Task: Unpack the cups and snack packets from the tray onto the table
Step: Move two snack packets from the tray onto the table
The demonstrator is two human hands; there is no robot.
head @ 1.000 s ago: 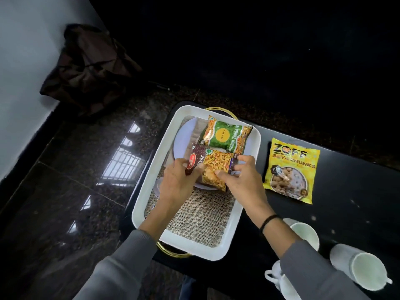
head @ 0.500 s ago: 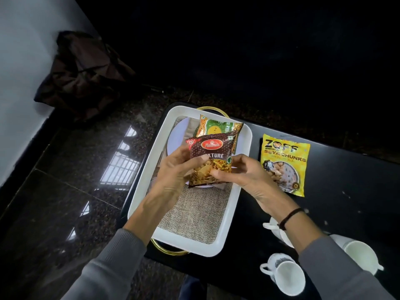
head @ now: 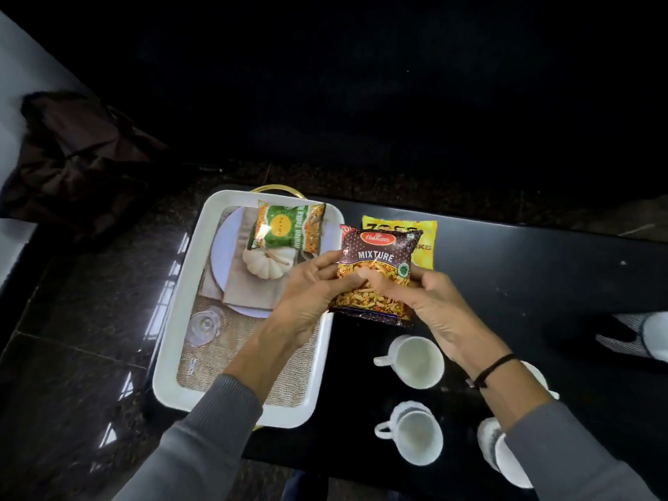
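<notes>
We're holding the Haldiram's Mixture packet (head: 376, 274) with both hands: left hand (head: 307, 301) pinching its left edge, right hand (head: 426, 301) closed on its lower right, thumbs on the front. The packet is hanging in the air just past the tray's right rim, over the black table (head: 542, 283). Step in hand, as we're reading it: carrying this packet out to the table. Next move is calling for a bare spot; directly behind the grip a yellow soya chunks packet (head: 424, 244) is lying on the table, partly hidden by ours, and below the grip white cups (head: 417, 361) are sitting, so we're probably needing a gap between them. Left of the grip, the white tray (head: 180, 301) is carrying one green snack packet (head: 285, 227) at its far end; no cups are showing in it. The rest looks like a printed liner, hard to be sure.
</notes>
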